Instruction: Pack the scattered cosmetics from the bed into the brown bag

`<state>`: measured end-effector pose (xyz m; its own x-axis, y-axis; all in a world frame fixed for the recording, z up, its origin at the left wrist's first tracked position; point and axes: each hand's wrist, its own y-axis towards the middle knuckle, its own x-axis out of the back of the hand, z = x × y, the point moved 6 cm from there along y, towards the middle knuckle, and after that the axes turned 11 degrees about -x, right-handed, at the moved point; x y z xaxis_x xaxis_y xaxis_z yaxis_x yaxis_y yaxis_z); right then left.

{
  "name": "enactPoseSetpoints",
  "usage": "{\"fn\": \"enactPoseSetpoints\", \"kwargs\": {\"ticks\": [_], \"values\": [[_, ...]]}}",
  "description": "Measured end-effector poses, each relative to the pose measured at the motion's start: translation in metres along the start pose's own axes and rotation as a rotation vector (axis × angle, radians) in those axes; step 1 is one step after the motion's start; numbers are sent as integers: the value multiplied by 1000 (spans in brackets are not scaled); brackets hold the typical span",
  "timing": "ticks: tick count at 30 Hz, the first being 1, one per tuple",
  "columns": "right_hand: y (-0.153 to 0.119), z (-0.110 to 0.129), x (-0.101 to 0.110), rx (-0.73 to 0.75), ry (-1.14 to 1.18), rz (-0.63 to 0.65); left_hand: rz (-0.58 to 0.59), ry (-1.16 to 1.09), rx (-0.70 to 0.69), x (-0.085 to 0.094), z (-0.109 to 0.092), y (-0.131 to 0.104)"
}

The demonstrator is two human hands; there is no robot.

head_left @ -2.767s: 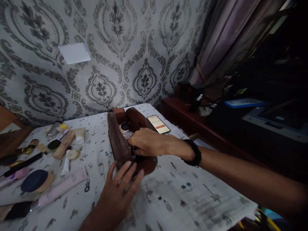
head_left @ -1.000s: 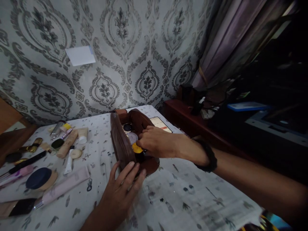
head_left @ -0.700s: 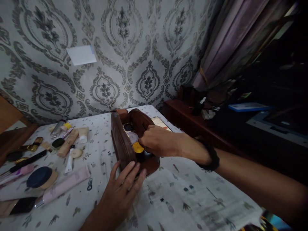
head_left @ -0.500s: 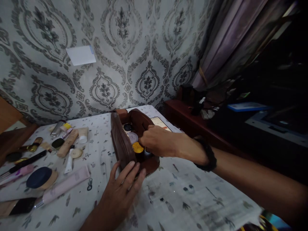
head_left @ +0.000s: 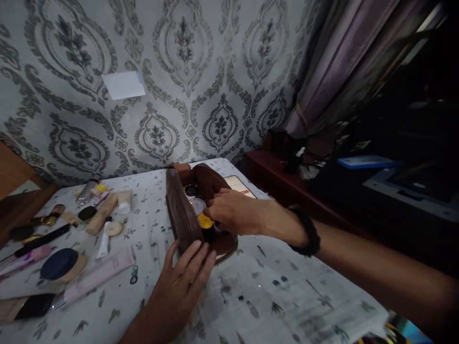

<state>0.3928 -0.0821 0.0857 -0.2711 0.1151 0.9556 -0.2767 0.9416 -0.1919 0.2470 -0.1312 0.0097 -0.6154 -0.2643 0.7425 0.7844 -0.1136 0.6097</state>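
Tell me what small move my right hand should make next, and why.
I'd probably ease the right hand slightly upward: its fingers reach into the open brown bag beside the yellow-topped item, and whatever they touch is hidden. The left hand rests against the bag's near end, which should help steady it.

Your left hand [head_left: 179, 282] rests on the near end of the open brown cosmetic bag [head_left: 179, 215]; your right hand [head_left: 233, 210] reaches in beside the yellow-topped container [head_left: 205, 220], the phone [head_left: 239, 185] lying just beyond
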Motion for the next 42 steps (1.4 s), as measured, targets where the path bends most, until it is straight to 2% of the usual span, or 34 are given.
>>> {"fn": "enactPoseSetpoints", "kwargs": {"ticks": [6,10,14,18,21,23,27,35,38,42], "values": [[-2,2,9,-25,31,76,3,9,4,0,1,1],[-1,1,12,-21,37,58,-3,22,-3,2,1,2],[-8,-3,21,-16,65,-104,-39,21,2,2,0,3],[-27,-20,25,-113,191,-385,-74,21,25,4,0,3],[-48,-40,17,-255,294,-656,-83,25,25,4,0,3],[-58,-50,5,-320,371,-757,-98,28,26,5,-1,3],[-67,-57,-13,-371,485,-824,-131,37,25,3,-2,2],[-66,-53,-25,-374,592,-840,-138,35,39,-1,-5,-4],[-72,-51,-7,-364,701,-895,-145,30,47,-3,-7,-6],[-98,-50,44,-315,964,-964,-158,21,42,-4,-8,-9]]}}
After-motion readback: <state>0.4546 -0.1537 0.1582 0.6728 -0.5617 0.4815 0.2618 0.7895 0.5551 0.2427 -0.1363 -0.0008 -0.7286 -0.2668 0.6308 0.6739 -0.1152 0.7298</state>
